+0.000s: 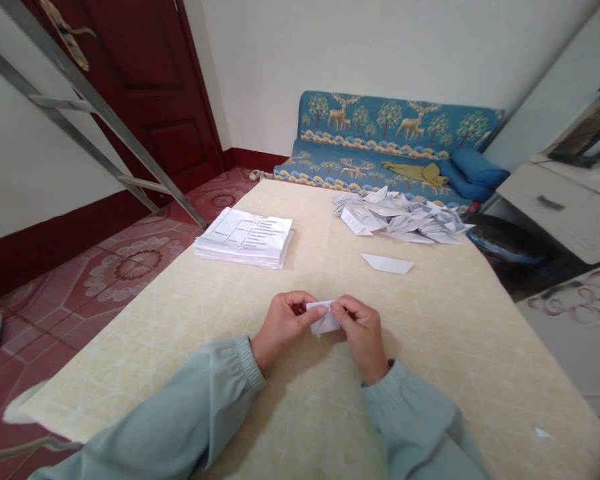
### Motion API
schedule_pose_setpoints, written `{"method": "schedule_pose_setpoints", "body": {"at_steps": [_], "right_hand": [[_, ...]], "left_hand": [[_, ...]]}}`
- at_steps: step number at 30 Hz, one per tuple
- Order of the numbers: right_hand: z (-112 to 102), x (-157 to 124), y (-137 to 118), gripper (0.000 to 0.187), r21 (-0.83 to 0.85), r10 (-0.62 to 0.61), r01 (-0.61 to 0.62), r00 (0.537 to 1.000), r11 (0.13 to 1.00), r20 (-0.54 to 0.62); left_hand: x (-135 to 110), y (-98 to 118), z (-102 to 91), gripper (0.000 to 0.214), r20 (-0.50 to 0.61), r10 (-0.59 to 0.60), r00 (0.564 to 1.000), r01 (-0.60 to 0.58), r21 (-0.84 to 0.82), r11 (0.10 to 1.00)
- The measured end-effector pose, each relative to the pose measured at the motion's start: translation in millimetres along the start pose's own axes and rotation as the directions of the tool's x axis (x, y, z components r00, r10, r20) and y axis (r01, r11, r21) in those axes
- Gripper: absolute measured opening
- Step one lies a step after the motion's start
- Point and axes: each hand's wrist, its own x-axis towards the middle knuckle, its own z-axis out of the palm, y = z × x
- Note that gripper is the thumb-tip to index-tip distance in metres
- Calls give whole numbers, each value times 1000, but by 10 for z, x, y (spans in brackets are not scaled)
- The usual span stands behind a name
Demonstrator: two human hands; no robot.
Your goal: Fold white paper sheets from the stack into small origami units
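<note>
My left hand (284,325) and my right hand (362,331) meet over the middle of the cream table (180,333) and pinch a small folded white paper piece (324,317) between thumbs and fingers. The paper is partly hidden by my fingers. One folded white paper (387,264) lies flat on the table beyond my hands. A heap of several folded white papers (403,218) sits at the far right of the table. A stack of printed sheets (245,237) lies at the far left.
A patterned blue sofa (380,143) with a blue cushion stands behind the table. A metal ladder (95,100) leans at the left by a dark red door (145,80). A white cabinet (565,213) is at the right. A tiny paper scrap (543,434) lies near the table's right edge.
</note>
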Motion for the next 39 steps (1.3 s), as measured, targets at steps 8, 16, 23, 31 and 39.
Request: {"method": "schedule_pose_setpoints", "body": {"at_steps": [8,16,23,31,39], "right_hand": [[26,-24,-48,27,18,94,-94,996,995,-7],[61,-15,-87,20,142,228,-227,974,963,10],[2,-18,-28,23,175,215,-232,970,957,111],[-15,-9,52,29,99,154,-172,974,980,168],[24,-15,48,41,62,138,-152,972,986,189]], "left_hand": [[36,23,-11,28,-22,-3,1000,2,-57,998],[28,31,-52,28,-49,-30,998,31,19,999],[26,28,-44,34,-8,-64,998,64,2,998],[31,-11,-61,36,120,-29,992,14,122,992],[-26,26,-41,33,424,-119,898,84,100,991]]}}
